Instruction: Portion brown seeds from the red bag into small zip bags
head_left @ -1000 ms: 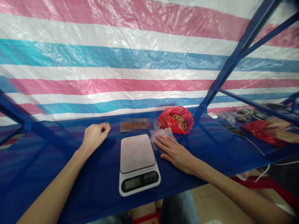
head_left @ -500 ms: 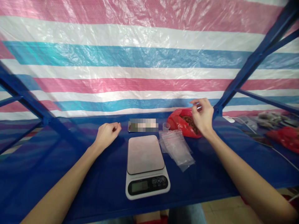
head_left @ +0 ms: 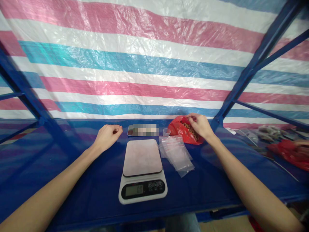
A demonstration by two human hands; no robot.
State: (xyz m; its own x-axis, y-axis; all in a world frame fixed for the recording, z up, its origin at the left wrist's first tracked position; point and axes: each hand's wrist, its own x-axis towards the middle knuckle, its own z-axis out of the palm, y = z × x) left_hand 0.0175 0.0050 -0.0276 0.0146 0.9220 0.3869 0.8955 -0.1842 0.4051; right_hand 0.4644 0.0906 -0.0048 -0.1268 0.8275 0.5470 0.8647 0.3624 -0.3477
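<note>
My left hand [head_left: 108, 137] rests on the blue table [head_left: 101, 193], fingers curled closed with nothing seen in them. My right hand [head_left: 200, 125] is at the open red plastic bag [head_left: 177, 127], its fingers closed on the bag's upper rim. Small brown pieces [head_left: 189, 128] fill the bag; their kind is too small to tell. Between my hands stands a white kitchen scale [head_left: 142, 158] with a bare pan, its display reading 0.0. Several clear zip bags [head_left: 177, 158] lie fanned out right of it. A small clear plastic cup [head_left: 166, 131] stands beside the red bag.
A flat phone-like object [head_left: 130, 131], partly blurred out, lies behind the scale. Blue metal posts [head_left: 243, 80] rise at both sides before a striped plastic sheet [head_left: 135, 71]. At far right, another person's hand [head_left: 303, 143] is at a second red bag [head_left: 287, 153], near a white cable [head_left: 285, 169].
My right hand has come down from above the red bag onto its rim. My left hand stays in place. The view has shifted slightly, and another person's hand now shows at far right.
</note>
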